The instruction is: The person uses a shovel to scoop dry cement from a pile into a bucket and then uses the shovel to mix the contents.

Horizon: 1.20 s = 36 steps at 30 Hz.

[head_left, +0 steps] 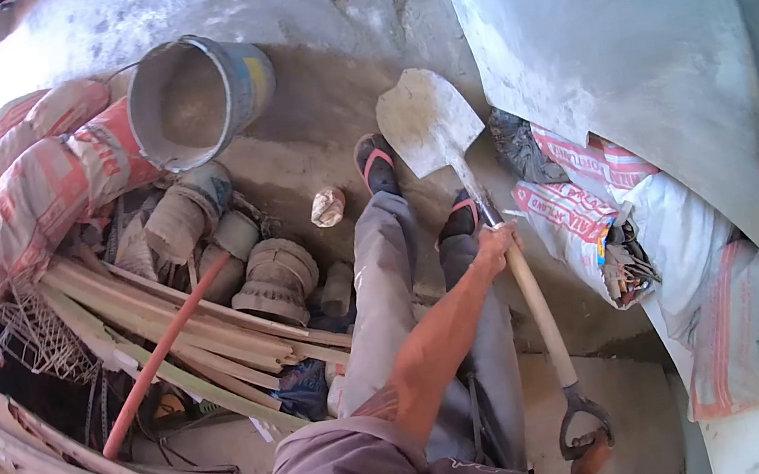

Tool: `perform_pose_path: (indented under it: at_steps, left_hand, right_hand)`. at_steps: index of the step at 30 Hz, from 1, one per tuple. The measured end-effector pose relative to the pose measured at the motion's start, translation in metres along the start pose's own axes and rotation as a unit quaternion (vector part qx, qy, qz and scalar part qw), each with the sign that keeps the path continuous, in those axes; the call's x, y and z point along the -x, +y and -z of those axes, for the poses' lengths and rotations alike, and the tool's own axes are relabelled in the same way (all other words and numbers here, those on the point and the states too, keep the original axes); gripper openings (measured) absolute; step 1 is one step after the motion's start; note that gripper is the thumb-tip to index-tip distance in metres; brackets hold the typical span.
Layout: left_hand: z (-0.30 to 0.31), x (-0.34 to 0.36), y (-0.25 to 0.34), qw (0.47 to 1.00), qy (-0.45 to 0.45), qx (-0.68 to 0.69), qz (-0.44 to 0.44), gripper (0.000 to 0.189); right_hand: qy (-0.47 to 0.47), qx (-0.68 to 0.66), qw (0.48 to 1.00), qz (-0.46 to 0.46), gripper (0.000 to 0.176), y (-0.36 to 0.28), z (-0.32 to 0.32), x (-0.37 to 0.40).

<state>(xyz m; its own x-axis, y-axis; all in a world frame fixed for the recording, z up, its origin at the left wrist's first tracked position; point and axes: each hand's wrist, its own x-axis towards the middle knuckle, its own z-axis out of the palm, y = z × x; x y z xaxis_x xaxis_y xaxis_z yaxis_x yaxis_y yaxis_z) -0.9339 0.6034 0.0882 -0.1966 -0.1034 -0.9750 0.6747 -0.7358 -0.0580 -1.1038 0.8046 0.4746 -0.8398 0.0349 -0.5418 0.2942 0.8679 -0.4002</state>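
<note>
A shovel (pixel 536 306) with a wooden shaft and a dusty metal blade slants across the view, its blade ahead of my feet. My left hand (pixel 497 249) is wrapped round the upper part of the shaft, near the metal socket. Lower down, my right hand (pixel 593 456) grips the black D-shaped handle at the shaft's end. The blade carries a thin pale coating and overlaps the floor beside my left sandal (pixel 375 161).
A grey bucket (pixel 252 79) stands beside stacked red-and-white sacks (pixel 51 188) at the left. Wooden strips (pixel 201 319), worn buckets (pixel 276 281) and a red pole (pixel 167 354) crowd my left side. Printed bags (pixel 751 329) lie at the right beside a large grey sheet (pixel 606 24).
</note>
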Motion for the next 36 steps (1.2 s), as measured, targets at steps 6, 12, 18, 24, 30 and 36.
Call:
perform_pose_path:
  at_steps: [6,12,18,24,30,36]
  left_hand:
    - [0.016,-0.025,0.044,0.994,-0.022,0.049,-0.099,0.020]
    - [0.055,-0.100,0.254,0.975,0.036,-0.058,-0.210,0.020]
    - [0.032,-0.135,0.410,0.958,0.057,-0.058,-0.275,0.015]
    - [-0.010,-0.016,0.422,0.931,-0.002,-0.014,-0.364,0.013]
    - [-0.014,0.132,0.348,0.913,-0.184,0.152,-0.331,0.014]
    - [0.024,0.181,0.300,0.860,-0.310,0.266,-0.307,0.026]
  right_hand:
    - [-0.045,-0.033,0.998,-0.006,0.019,-0.013,-0.049,-0.030]
    - [-0.069,-0.051,0.994,-0.067,0.021,-0.036,-0.243,-0.025]
    - [-0.225,-0.153,0.961,-0.055,0.026,-0.051,-0.401,-0.005]
    - [-0.281,-0.194,0.940,0.002,0.022,-0.051,-0.367,-0.031]
    - [-0.186,-0.159,0.950,0.193,0.017,-0.054,-0.263,-0.058]
    - [-0.191,-0.043,0.910,0.366,0.020,-0.080,-0.198,-0.050]
